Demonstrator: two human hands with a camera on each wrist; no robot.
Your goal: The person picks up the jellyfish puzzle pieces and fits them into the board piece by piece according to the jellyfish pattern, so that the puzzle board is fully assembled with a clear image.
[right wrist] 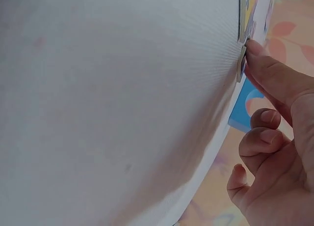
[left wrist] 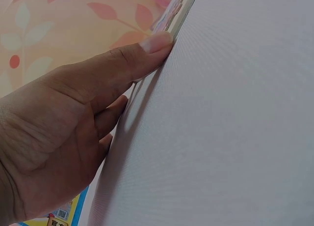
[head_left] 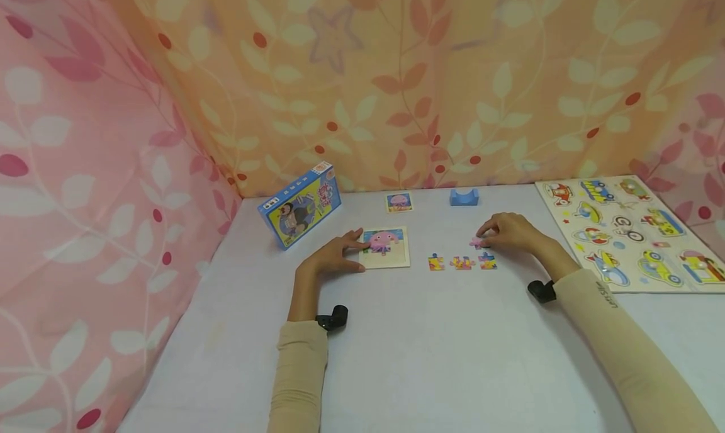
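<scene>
A square puzzle board (head_left: 399,257) with a pale frame lies on the table, a pink octopus picture (head_left: 382,240) partly filling it. At its left side is my left hand (head_left: 334,253), thumb and fingers extended and touching the board. In the left wrist view the thumb (left wrist: 156,43) presses against the board's edge. My right hand (head_left: 512,233) pinches a pink puzzle piece (head_left: 477,242) between thumb and index finger, low over the table; its other fingers are curled in the right wrist view. Just below lie three loose puzzle pieces: one left (head_left: 435,262), one middle (head_left: 462,264), one right (head_left: 488,261).
Behind the board lies a small octopus picture card (head_left: 399,201), with a blue stand (head_left: 464,197) to its right. A blue and yellow box (head_left: 301,206) stands at the back left. On the right is a large vehicle puzzle board (head_left: 625,231). Patterned curtains (head_left: 374,93) border the table.
</scene>
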